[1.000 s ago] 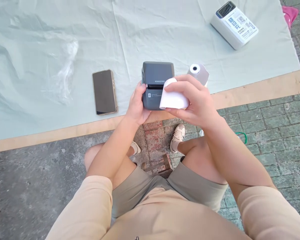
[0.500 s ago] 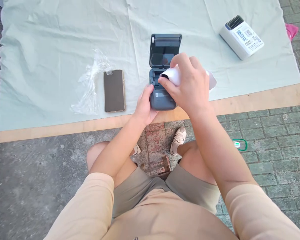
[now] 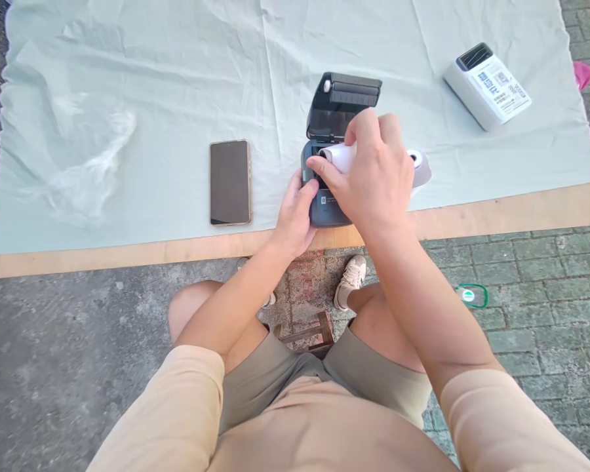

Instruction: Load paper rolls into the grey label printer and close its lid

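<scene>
A small dark label printer (image 3: 328,211) stands near the table's front edge with its hinged lid (image 3: 347,105) raised. My left hand (image 3: 296,213) is closed round the printer's left side, the thumb at the rim of its paper bay. Over that bay, my right hand (image 3: 373,160) grips a white paper roll (image 3: 343,157) between thumb and fingers. The roll's near left end reaches into the bay. A loose flap of paper (image 3: 423,174) sticks out to the right, past my hand. My palm and fingers hide much of the roll and the bay.
A phone (image 3: 230,183) lies flat left of the printer. Crumpled clear plastic (image 3: 93,170) is farther left. At the back right sits a white box (image 3: 494,88) with a printed top. Pale cloth (image 3: 177,65) covers the table, leaving a wooden front edge (image 3: 501,203) bare.
The roll has come lower into the printer's bay. The printer and its lid have turned and tilted somewhat. On the left, the clear plastic has shifted left, away from the phone.
</scene>
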A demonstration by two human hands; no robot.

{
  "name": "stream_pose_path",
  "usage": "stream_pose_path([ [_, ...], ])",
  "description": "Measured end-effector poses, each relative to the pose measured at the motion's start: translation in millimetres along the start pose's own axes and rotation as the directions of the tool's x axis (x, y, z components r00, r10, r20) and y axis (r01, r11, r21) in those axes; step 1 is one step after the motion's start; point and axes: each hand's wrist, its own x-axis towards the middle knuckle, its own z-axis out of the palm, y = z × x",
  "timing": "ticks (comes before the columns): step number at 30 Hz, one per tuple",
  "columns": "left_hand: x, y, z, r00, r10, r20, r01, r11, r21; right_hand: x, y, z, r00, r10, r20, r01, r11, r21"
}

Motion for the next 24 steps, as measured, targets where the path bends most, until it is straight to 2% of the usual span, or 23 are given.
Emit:
stream_pose_path([
  [2,-1,0,1.5,1.000,0.012,-0.005,-0.012,1.000,0.009,2,8,9,0.999,-0.037,-0.015,0.037,0.999,0.016],
  [6,1,4,-0.3,0.999,-0.032,-0.006,0.032,0.999,0.023,0,28,19,0.967,-0.251,-0.042,0.252,0.967,0.034],
  [8,3,5,-2.7,0.998,-0.064,-0.022,0.065,0.998,0.016,-1,35,14,0.950,-0.311,-0.003,0.311,0.950,0.024],
  [12,7,4,-6.4,0.994,-0.103,-0.037,0.104,0.995,0.008,2,42,-7,0.937,-0.347,0.026,0.345,0.937,0.052],
  [15,7,3,-7.0,0.996,-0.083,-0.020,0.083,0.997,0.008,8,45,-19,0.908,-0.407,0.098,0.407,0.913,0.018],
  [17,6,2,-6.8,0.999,-0.050,0.007,0.050,0.999,0.019,10,45,-22,0.899,-0.417,0.131,0.421,0.907,-0.004],
  [19,4,2,-6.2,0.999,-0.034,0.039,0.032,0.999,0.039,12,43,-23,0.912,-0.393,0.121,0.397,0.918,-0.015],
  [21,3,2,-5.8,0.997,-0.038,0.064,0.034,0.998,0.058,12,41,-23,0.925,-0.362,0.113,0.367,0.929,-0.035],
  [24,3,2,-6.6,0.996,-0.051,0.071,0.046,0.996,0.070,14,39,-22,0.931,-0.328,0.159,0.342,0.937,-0.070],
])
